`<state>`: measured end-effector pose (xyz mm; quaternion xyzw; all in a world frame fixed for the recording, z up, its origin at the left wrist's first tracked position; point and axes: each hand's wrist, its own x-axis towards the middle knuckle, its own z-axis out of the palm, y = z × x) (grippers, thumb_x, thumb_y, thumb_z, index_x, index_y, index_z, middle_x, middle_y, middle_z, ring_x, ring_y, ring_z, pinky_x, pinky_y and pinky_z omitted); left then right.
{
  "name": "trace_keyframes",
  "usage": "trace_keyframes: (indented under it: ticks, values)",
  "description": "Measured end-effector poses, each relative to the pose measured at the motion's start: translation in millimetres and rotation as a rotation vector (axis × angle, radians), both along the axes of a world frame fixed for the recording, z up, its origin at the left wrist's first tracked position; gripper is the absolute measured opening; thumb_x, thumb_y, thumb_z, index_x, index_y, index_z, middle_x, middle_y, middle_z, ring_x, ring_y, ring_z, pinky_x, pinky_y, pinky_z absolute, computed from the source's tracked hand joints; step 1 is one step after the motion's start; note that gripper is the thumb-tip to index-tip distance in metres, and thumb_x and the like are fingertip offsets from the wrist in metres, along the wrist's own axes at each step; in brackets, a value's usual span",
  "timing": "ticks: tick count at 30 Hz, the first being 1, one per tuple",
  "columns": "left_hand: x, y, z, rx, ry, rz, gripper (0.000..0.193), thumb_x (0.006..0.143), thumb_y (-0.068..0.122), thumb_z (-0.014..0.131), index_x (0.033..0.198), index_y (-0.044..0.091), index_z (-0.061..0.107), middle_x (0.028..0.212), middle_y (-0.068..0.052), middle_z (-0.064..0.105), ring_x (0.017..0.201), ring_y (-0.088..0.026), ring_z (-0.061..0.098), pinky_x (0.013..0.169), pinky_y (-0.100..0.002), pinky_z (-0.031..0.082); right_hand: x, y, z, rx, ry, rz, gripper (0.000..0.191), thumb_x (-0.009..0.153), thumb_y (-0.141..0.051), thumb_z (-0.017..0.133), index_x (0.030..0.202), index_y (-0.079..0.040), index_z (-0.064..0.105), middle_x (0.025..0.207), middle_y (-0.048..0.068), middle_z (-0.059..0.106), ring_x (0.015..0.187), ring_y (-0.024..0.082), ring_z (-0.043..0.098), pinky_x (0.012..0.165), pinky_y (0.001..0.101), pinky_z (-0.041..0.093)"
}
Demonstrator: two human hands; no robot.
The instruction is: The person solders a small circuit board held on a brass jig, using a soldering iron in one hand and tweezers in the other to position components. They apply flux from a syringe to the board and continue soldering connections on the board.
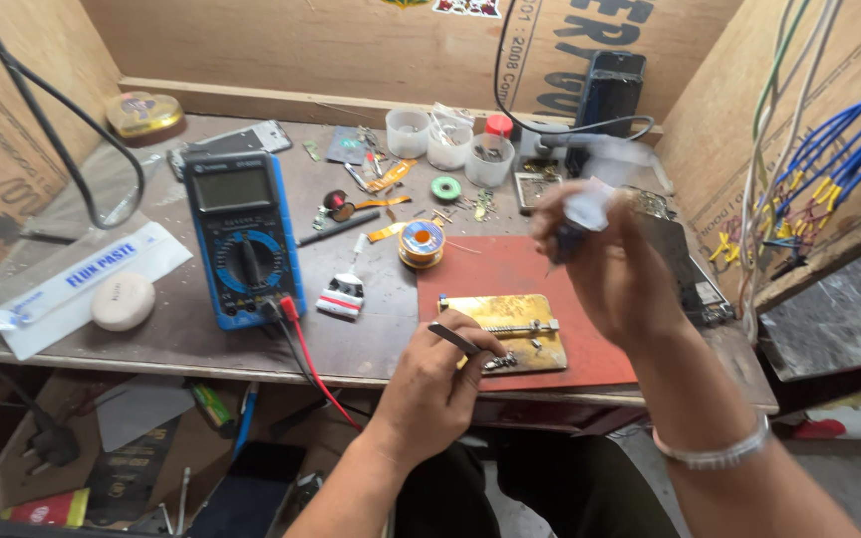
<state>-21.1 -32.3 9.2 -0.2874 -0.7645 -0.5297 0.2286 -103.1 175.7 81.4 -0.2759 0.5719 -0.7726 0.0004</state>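
My left hand (440, 374) pinches a pair of metal tweezers (453, 339), their tips resting near a small part on the gold-coloured holder plate (510, 317). The plate lies on a red mat (510, 271) at the bench's front. My right hand (605, 261) is raised above the mat's right side and grips a blurred white and dark tool (582, 211); its exact kind is unclear. A silver bangle (715, 453) circles that wrist.
A blue multimeter (243, 239) with red and black leads lies left of the mat. A solder spool (421, 242), small white cups (450, 144), a round white tin (123, 300), a flux paste packet (87, 284) and loose parts crowd the bench. Coloured wires (829, 149) hang at right.
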Motion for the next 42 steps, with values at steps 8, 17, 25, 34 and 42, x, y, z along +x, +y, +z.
trace_keyframes:
  ticks: [8, 17, 25, 34, 42]
  values:
    - [0, 3, 0, -0.004, 0.018, 0.021, 0.017, 0.087, -0.005, 0.066, 0.099, 0.007, 0.068, 0.098, -0.008, 0.065, 0.094, -0.029, 0.064, 0.082, -0.038, 0.051, 64, 25, -45, -0.552, -0.222, 0.292, 0.091, 0.074, -0.098, 0.036, 0.079, -0.008, 0.043, 0.091, 0.005, 0.041, 0.090, 0.020, 0.041, 0.098, 0.0331, 0.035]
    - [-1, 2, 0, 0.011, -0.015, -0.017, 0.016, 0.089, -0.006, 0.066, 0.099, 0.006, 0.067, 0.098, -0.008, 0.064, 0.092, -0.027, 0.065, 0.080, -0.037, 0.052, 59, 19, -59, -0.517, -0.234, 0.227, 0.064, 0.100, -0.073, 0.046, 0.094, -0.009, 0.049, 0.087, 0.004, 0.045, 0.092, 0.020, 0.045, 0.101, 0.0451, 0.042]
    - [-1, 2, 1, -0.012, 0.011, 0.002, 0.015, 0.089, -0.004, 0.066, 0.099, 0.007, 0.067, 0.100, -0.008, 0.064, 0.094, -0.028, 0.065, 0.081, -0.038, 0.051, 50, 13, -49, -0.650, -0.218, 0.089, 0.034, 0.110, -0.034, 0.052, 0.133, -0.012, 0.061, 0.092, 0.004, 0.052, 0.090, 0.017, 0.051, 0.091, 0.0389, 0.042]
    - [1, 2, 0, -0.022, -0.009, 0.004, 0.016, 0.090, -0.004, 0.066, 0.100, 0.008, 0.067, 0.100, -0.008, 0.064, 0.095, -0.028, 0.065, 0.082, -0.038, 0.051, 44, 23, -62, -0.875, -0.284, 0.301, 0.075, 0.089, -0.084, 0.047, 0.082, -0.010, 0.054, 0.086, 0.000, 0.047, 0.095, 0.017, 0.049, 0.118, 0.0461, 0.035]
    - [0, 1, -1, -0.029, 0.004, 0.001, 0.015, 0.091, -0.003, 0.066, 0.102, 0.008, 0.066, 0.100, -0.007, 0.065, 0.096, -0.028, 0.065, 0.084, -0.038, 0.051, 44, 36, -84, -0.894, -0.325, 0.392, 0.085, 0.089, -0.093, 0.037, 0.065, -0.011, 0.038, 0.078, 0.001, 0.038, 0.084, 0.017, 0.040, 0.102, 0.0422, 0.036]
